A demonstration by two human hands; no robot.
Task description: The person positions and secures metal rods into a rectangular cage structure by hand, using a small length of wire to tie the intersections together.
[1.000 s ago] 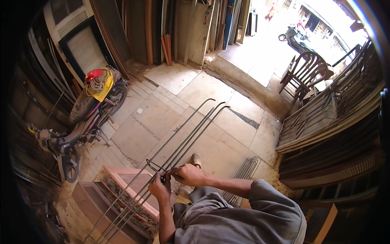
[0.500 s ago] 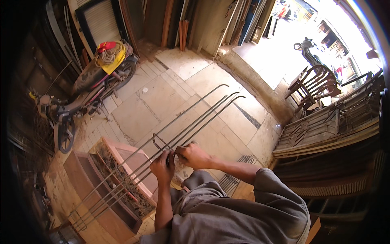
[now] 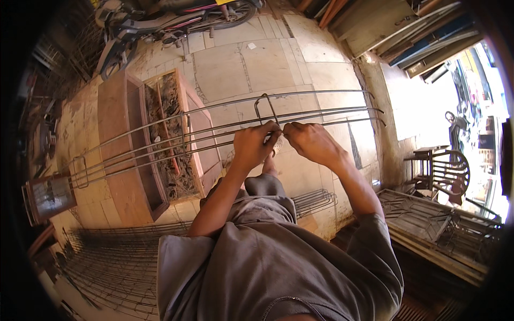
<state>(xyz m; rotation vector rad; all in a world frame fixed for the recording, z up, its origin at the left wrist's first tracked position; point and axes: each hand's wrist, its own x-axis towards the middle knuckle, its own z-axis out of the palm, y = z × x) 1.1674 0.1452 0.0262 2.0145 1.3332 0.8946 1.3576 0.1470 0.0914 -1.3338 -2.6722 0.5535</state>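
Several long steel rods (image 3: 329, 110), hooked at their right ends, run crosswise before me. An upright rectangular wire loop (image 3: 256, 109) crosses them at mid-length, and a similar loop (image 3: 81, 168) is near their left ends. My left hand (image 3: 252, 144) is closed, thumb and fingers pinched at the junction of the middle loop and the lower rods. Just right of it my right hand (image 3: 310, 143) is closed with curled fingers at the same junction. What exactly each hand grips is too small and hidden to make out.
Beyond the rods stand a wooden box (image 3: 112, 139) with debris in its tray and a motorbike (image 3: 160, 24). A wooden chair (image 3: 450, 174) and metal grilles (image 3: 439, 230) are at right, a glazed panel (image 3: 51, 198) at left, more rebar (image 3: 112, 257) at lower left.
The view has tilted and turned, so the rods now lie nearly level and the motorbike has shifted to the top. Both hands stay closed at the loop.
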